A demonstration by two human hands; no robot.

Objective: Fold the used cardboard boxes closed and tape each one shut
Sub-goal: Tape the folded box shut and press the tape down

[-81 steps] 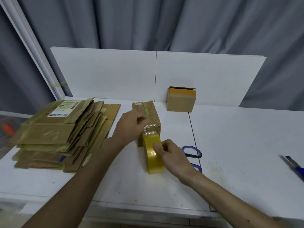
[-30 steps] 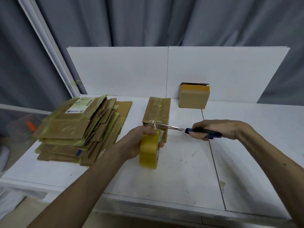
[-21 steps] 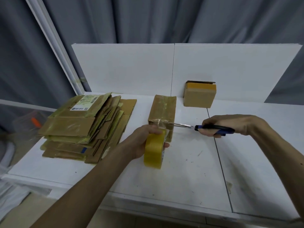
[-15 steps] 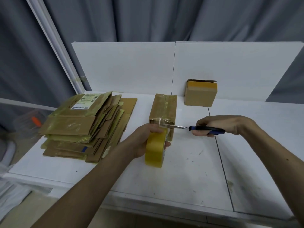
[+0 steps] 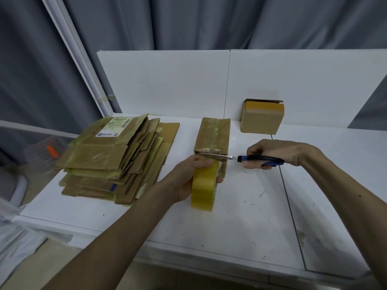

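Scissors (image 5: 240, 158) with blue and black handles are held level across the near end of a long, tape-wrapped cardboard box (image 5: 213, 136). Their blades point left and reach the strip of tape at the box's front top edge. The right hand (image 5: 272, 152) has its fingers curled round the handles; whether the blades are apart or together is hard to tell. The left hand (image 5: 192, 178) grips a roll of yellowish packing tape (image 5: 204, 188), fingers wrapped over its top. The roll stands on edge just in front of the box, its lower rim seemingly on the white table (image 5: 240, 222). The box lies lengthwise, running away from the person, near the middle of the table. Behind it to the right, against the white backboard (image 5: 167, 84), stands a smaller cardboard box (image 5: 261, 120) with yellow tape across its top. Left of the hands sits a pile of flattened cardboard boxes (image 5: 113, 158), the topmost bearing a shipping label. Grey curtains (image 5: 188, 21) hang behind.
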